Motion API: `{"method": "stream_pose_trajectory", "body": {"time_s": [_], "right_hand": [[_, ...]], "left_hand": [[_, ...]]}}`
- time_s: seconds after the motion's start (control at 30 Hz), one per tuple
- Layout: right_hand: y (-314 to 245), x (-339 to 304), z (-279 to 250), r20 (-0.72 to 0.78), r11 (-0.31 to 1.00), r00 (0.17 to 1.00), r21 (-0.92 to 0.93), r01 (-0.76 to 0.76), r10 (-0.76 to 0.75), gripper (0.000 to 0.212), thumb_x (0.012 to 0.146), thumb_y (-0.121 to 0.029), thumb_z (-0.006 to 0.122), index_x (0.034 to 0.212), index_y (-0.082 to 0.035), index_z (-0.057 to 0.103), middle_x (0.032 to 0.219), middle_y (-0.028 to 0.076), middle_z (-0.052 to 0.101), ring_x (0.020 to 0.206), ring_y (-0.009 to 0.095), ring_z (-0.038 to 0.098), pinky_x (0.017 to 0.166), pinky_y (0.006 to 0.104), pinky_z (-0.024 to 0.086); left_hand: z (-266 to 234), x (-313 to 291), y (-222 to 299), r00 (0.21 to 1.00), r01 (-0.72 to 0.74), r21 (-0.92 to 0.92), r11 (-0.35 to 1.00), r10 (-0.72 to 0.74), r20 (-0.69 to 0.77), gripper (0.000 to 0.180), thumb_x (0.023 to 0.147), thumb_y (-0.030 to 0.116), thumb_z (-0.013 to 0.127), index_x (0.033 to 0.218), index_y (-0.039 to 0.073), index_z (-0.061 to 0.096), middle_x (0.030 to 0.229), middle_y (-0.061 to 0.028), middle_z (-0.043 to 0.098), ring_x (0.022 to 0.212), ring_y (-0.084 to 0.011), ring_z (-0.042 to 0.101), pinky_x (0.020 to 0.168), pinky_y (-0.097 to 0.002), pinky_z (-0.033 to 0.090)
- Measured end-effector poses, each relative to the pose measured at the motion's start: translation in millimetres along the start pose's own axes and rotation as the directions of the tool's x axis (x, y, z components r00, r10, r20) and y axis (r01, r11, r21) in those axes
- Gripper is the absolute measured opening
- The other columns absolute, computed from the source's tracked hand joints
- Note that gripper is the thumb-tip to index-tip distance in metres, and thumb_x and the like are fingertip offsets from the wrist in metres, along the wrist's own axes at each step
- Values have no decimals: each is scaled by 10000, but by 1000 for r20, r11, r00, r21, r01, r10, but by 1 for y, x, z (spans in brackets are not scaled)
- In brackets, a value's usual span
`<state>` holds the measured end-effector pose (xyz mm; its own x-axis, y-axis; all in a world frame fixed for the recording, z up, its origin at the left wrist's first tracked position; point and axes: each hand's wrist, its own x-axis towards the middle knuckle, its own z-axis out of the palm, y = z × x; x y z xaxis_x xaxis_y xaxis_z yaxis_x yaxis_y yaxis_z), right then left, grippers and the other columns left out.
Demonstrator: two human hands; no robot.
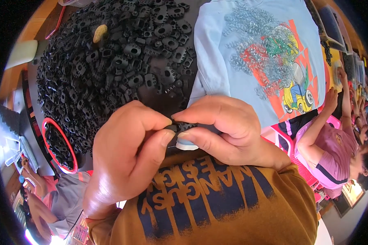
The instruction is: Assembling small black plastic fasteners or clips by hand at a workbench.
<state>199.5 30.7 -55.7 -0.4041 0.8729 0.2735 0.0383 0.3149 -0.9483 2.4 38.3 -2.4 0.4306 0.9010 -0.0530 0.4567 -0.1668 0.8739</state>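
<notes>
In front of my chest my left hand [129, 143] and my right hand [227, 126] meet, both closed in a pinch. Between the right thumb and forefinger is a small black toothed plastic piece [187, 126], like half of a hair claw clip. My left fingertips grip a black part [172, 128] touching it; whether the two are joined is hidden by the fingers. Beyond my left hand spreads a big heap of similar black clip halves [110, 61]. To the right, many small metal coil springs [251, 45] lie on a light blue sweatshirt [212, 61] with a printed picture.
A tan peanut-shaped object [99, 33] lies on the heap. At the left, a red-rimmed container [74, 153] holds more black pieces. People sit working on both sides: a grey-shirted one [71, 200] at left, a pink-shirted one [329, 147] at right. Plastic bins [333, 28] stand far right.
</notes>
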Motion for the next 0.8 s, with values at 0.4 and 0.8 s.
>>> {"method": "stream_pose_trajectory", "body": {"time_s": [0.4, 0.8], "right_hand": [[-4, -3, 0, -61, 972, 992, 214, -95, 110, 159, 795, -41, 696, 946, -4, 661, 846, 106, 664, 712, 247, 631, 610, 315, 480], [-3, -4, 3, -77, 964, 991, 249, -89, 111, 138, 804, -47, 691, 936, -16, 668, 823, 85, 661, 695, 215, 624, 604, 298, 469]], "left_hand": [[1, -1, 0, 999, -28, -106, 994, 25, -36, 105, 824, -20, 588, 928, -22, 597, 794, -97, 589, 662, -191, 546, 605, -277, 429], [3, -6, 19, 935, 312, -525, 792, -354, 22, 89, 897, 18, 542, 948, -35, 591, 826, -13, 574, 752, -38, 494, 671, -180, 399]]}}
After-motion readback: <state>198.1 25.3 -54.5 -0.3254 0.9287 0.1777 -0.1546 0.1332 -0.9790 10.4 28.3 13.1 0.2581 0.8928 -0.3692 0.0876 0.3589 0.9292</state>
